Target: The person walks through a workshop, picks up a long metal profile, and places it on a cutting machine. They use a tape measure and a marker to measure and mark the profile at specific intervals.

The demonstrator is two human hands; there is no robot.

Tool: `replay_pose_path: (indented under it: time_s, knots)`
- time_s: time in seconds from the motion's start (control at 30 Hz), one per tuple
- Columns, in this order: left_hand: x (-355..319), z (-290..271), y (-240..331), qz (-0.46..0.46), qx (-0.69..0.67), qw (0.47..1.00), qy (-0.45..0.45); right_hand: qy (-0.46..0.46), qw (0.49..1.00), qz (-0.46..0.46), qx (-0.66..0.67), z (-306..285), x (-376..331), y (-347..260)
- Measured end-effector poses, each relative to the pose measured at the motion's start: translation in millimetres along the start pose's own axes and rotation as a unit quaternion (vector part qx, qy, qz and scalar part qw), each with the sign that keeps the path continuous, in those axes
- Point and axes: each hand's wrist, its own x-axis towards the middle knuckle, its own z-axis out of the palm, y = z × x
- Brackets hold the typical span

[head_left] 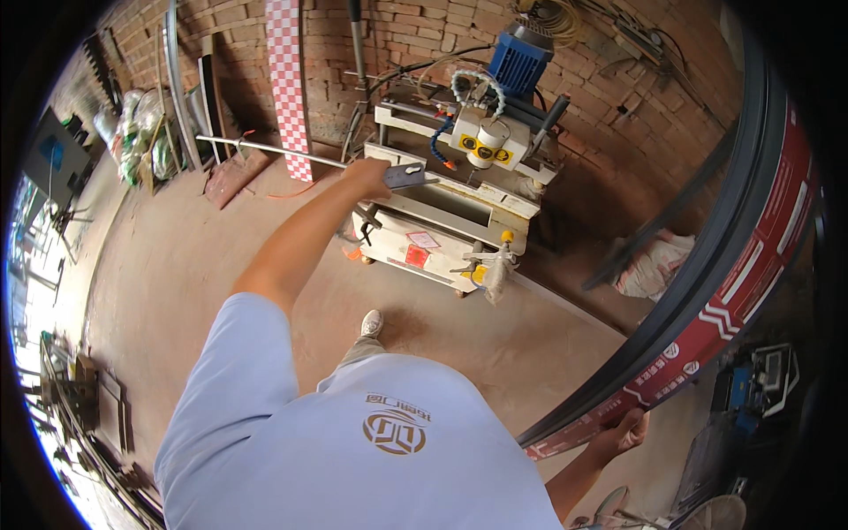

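My left hand (367, 179) reaches out to the white milling machine (442, 246), its fingers closed around a flat grey plate (405, 176) with a keyhole-shaped cutout. The plate is above the front part of the machine; whether it touches cannot be told. A thin metal rod (269, 151) runs leftward from beside this hand; where it is fixed is hidden. Low on the right, my right hand (625, 431) is curled at the edge of a long dark profile (698, 265) with a red printed covering (755, 265). The profile rises along my right side, its grip partly hidden.
A blue motor (519, 64) tops the machine before a brick wall (415, 31). A checkered board (287, 88) and metal strips (181, 88) lean on the left. A white sack (655, 265) lies right of the machine; a blue-and-black machine (746, 393) stands at lower right.
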Motion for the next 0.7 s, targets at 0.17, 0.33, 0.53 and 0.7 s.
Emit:
replay_pose_path:
  time_s: [0.17, 0.33, 0.53, 0.7]
  knots:
    - [69, 59, -55, 0.004, 0.09, 0.993, -0.073, 0.087, 0.994, 0.032, -0.059, 4, -28, -15]
    - [126, 102, -100, 0.011, 0.153, 0.977, -0.149, 0.207, 0.965, 0.069, -0.149, 29, -53, -42]
    - [184, 124, -125, 0.044, 0.194, 0.968, -0.153, 0.377, 0.852, 0.149, -0.33, 59, -66, -83]
    - [220, 146, -138, 0.107, 0.225, 0.956, -0.156, 0.419, 0.873, 0.075, -0.239, 89, -54, -88]
